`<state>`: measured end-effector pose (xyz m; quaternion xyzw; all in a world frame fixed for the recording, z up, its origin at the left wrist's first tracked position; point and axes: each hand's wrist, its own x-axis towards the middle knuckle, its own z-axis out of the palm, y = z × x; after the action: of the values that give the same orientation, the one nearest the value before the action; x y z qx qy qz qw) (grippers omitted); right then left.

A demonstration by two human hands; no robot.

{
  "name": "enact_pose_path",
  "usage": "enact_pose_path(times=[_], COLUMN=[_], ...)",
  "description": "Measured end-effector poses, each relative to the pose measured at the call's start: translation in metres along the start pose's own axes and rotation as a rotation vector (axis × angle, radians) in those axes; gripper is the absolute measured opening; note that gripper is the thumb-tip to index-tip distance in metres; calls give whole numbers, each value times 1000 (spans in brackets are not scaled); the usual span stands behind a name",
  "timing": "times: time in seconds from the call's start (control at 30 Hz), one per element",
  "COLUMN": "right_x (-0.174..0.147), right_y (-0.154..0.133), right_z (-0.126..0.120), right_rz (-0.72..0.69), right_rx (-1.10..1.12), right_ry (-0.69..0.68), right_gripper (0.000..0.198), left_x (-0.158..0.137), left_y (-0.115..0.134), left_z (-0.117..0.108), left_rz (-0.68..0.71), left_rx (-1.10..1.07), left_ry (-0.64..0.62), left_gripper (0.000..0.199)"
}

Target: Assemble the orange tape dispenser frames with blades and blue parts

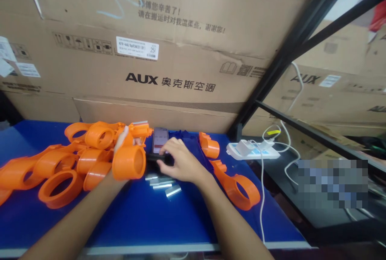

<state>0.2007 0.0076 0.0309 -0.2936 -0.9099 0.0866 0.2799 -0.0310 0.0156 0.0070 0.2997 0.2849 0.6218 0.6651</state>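
My left hand (121, 138) is closed around an orange plastic ring part (128, 163), its round collar facing me. A silvery metal strip (140, 123) sits at the top of the orange piece near my fingers. My right hand (177, 159) pinches a dark, rod-like object (156, 157) between thumb and fingers. That object points left toward the orange part, and I cannot tell whether the two touch. Small shiny metal pieces (173, 190) lie on the blue surface below my right hand. A phone (161, 137) with its screen lit lies just behind it.
Several orange ring parts (60, 187) are heaped on the left of the blue table (157, 228). More orange parts (241, 191) lie on the right. A white power strip (253, 151) with cables stands beyond. Large cardboard boxes (181, 58) form the back, beside a black metal frame (271, 75).
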Motion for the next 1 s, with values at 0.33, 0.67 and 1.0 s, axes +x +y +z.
enact_pose_path(times=[0.33, 0.67, 1.0], right_x=[-5, -5, -4], right_y=[13, 15, 6], right_z=[-14, -11, -10], right_rz=[107, -4, -25], right_rx=[66, -4, 17], right_ry=[487, 414, 333], right_gripper=[17, 18, 2], left_x=[-24, -23, -24], left_y=[-41, -51, -53], left_z=[23, 20, 22], left_rz=[42, 138, 89], left_rx=[355, 449, 468], left_ry=[87, -41, -82], left_gripper=[54, 38, 37])
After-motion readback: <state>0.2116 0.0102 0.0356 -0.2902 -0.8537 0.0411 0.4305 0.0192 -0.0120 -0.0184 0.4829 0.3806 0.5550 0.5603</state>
